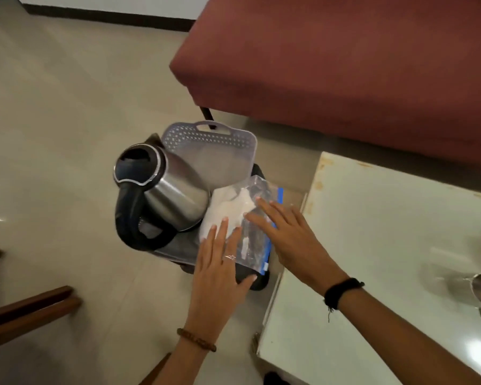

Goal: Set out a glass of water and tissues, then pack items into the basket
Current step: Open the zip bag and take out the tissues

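Head view: clear blue-edged zip bag (245, 218) of white tissues.

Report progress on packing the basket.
Done: the steel electric kettle lies tilted in the lavender perforated plastic basket. In hand: both hands, left and right, press the clear zip bag of white contents into it. Glass and tissues: not visible.
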The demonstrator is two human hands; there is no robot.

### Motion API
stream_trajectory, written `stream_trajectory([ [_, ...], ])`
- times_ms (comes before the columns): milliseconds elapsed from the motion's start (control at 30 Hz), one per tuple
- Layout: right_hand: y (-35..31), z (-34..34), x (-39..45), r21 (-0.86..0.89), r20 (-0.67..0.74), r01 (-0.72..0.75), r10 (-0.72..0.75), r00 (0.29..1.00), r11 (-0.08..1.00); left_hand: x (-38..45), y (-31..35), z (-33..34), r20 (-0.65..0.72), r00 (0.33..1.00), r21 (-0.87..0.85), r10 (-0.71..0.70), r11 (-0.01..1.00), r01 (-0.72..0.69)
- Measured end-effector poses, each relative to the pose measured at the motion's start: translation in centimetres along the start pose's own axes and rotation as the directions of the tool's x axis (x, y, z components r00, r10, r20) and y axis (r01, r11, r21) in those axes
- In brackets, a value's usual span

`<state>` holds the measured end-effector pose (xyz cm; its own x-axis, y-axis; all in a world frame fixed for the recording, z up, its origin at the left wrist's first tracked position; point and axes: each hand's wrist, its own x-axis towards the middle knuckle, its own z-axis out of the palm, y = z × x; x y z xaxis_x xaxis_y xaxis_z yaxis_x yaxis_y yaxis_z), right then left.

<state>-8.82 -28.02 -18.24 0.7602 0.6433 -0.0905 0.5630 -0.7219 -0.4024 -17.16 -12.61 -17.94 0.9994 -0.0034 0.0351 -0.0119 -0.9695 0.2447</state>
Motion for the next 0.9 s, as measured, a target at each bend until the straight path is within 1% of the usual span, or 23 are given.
stream_trajectory([
  [33, 0.1, 0.6, 0.9, -0.115, 0.033, 0.033, -0.029, 0.999, 0.993, 0.4, -0.8, 0.3, 0.085, 0.996, 0.035, 0.023, 0.999, -0.026],
  [67, 0.3, 1.2, 1.7, -0.212, 0.064, 0.065, -0.053, 0.997, 0.975, 0.8, -1.6, 0.9, 0.139, 0.990, 0.044, 0.034, 0.998, -0.040],
  [133, 0.3, 2.0, 3.1, -0.366, 0.093, 0.099, -0.069, 0.993, 0.925, 1.8, -3.0, 1.9, 0.160, 0.987, -0.011, 0.028, 1.000, -0.026],
  [167, 0.3, 2.0, 3.6, -0.400, 0.079, 0.092, -0.066, 0.995, 0.912, 2.3, -3.6, 2.4, 0.148, 0.989, -0.080, 0.004, 0.997, 0.008],
  [233, 0.4, 1.9, 4.6, -0.390, 0.025, 0.093, -0.090, 0.996, 0.916, 3.2, -4.1, 2.8, 0.069, 0.996, -0.222, -0.052, 0.973, 0.066],
  [300, 0.5, 1.5, 5.1, -0.329, -0.025, 0.114, -0.129, 0.991, 0.937, 3.6, -4.1, 2.6, -0.049, 0.997, -0.290, -0.060, 0.956, 0.043],
  [400, 0.3, 0.1, 4.4, -0.265, -0.118, 0.116, -0.151, 0.981, 0.957, 3.6, -3.7, 1.5, -0.178, 0.984, -0.294, -0.003, 0.954, -0.051],
  [500, 0.3, -1.8, 2.7, -0.210, -0.249, 0.098, -0.150, 0.957, 0.973, 3.6, -2.1, 0.3, -0.281, 0.959, -0.296, 0.039, 0.947, -0.126],
  [600, 1.1, -4.0, -0.3, -0.152, -0.356, 0.029, -0.082, 0.931, 0.988, 4.0, 0.3, -1.2, -0.334, 0.938, -0.372, 0.088, 0.903, -0.217],
  [700, 2.8, -5.7, -4.4, -0.138, -0.400, -0.053, -0.007, 0.917, 0.989, 4.9, 3.0, -1.4, -0.346, 0.915, -0.373, 0.209, 0.864, -0.338],
  [767, 4.0, -6.4, -7.7, -0.073, -0.361, -0.123, 0.089, 0.928, 0.990, 5.5, 5.1, -0.7, -0.316, 0.909, -0.369, 0.274, 0.847, -0.383],
  [800, 4.6, -6.6, -9.4, -0.020, -0.314, -0.170, 0.155, 0.937, 0.985, 5.6, 6.2, -0.2, -0.276, 0.920, -0.408, 0.277, 0.833, -0.373],
  [833, 5.1, -6.8, -11.0, 0.049, -0.254, -0.238, 0.242, 0.936, 0.970, 5.5, 7.3, 0.3, -0.201, 0.945, -0.491, 0.257, 0.809, -0.324],
  [867, 5.5, -6.7, -12.4, 0.118, -0.176, -0.319, 0.336, 0.925, 0.940, 5.5, 8.2, 0.6, -0.096, 0.973, -0.593, 0.210, 0.773, -0.225],
  [900, 6.0, -6.5, -13.9, 0.163, -0.096, -0.398, 0.416, 0.904, 0.903, 5.1, 9.4, 0.9, 0.021, 0.984, -0.679, 0.175, 0.725, -0.114],
])
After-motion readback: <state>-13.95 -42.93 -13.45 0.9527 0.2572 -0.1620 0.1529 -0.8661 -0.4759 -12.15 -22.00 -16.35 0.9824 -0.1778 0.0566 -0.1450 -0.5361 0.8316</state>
